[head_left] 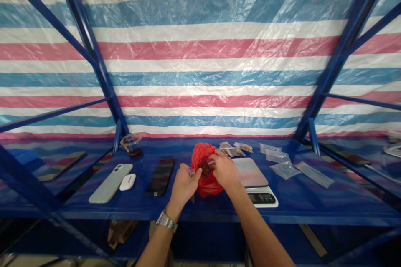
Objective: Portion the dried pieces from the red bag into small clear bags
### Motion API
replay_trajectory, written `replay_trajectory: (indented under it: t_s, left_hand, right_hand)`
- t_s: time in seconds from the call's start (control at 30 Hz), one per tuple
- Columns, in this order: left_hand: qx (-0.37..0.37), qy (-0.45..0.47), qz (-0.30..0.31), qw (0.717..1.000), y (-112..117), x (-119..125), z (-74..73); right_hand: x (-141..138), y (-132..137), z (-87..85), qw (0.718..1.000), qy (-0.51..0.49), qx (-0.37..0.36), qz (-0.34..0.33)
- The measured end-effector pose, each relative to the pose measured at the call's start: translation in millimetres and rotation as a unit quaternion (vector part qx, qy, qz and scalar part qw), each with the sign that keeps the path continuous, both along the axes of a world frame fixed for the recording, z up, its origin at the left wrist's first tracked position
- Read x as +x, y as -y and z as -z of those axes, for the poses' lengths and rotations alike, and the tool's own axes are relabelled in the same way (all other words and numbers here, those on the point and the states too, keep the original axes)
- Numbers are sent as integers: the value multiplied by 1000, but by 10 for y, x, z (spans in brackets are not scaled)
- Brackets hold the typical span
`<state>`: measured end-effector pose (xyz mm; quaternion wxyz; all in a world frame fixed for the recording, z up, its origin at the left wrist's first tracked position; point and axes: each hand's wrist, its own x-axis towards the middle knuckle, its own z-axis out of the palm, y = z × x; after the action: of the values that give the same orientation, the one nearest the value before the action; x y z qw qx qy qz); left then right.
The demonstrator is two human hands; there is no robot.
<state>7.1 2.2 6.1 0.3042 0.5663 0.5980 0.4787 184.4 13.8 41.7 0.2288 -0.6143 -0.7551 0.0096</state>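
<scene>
A red plastic bag [201,155] holding dark brown pieces stands on the blue shelf [219,206]. My right hand [226,170] is closed round a small metal scoop reaching into the bag's mouth. My left hand [184,184], with a metal watch on its wrist, pinches a small clear plastic pouch [191,171] held right beside the bag's opening. Just right of the bag sits a digital kitchen scale [255,179], its platform bare.
Several clear pouches [283,169] lie right of the scale, and a few filled ones [233,148] behind it. A dark phone [159,176], a white phone [110,182], a white earbud case [127,182] and a clear cup [132,144] are on the left. Blue frame posts flank the shelf.
</scene>
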Motion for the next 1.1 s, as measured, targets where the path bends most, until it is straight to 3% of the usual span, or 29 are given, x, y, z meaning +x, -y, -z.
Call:
replay_trajectory:
  t_s: [0.23, 0.47, 0.67, 0.77, 0.93, 1.0, 1.1]
  left_hand:
    - [-33, 74, 43, 996, -194, 262, -15]
    - [-23, 134, 33, 990, -191, 302, -42]
    - [28, 109, 46, 993, -176, 184, -62]
    - [67, 74, 43, 994, -170, 106, -54]
    - [91, 40, 43, 994, -126, 66, -53]
    - [93, 39, 52, 993, -105, 87, -61]
    - [98, 46, 63, 992, -83, 122, -73]
  right_hand:
    - [-41, 23, 7, 999, 0, -32, -12]
    - [49, -85, 164, 982, -173, -70, -29]
    - [76, -153, 249, 958, -268, -78, -63]
    - [86, -152, 195, 945, -307, -77, -84]
    - [66, -40, -40, 923, -350, -45, -156]
    - [21, 36, -134, 930, -327, -15, -165]
    - [-74, 146, -229, 966, -209, 45, -142]
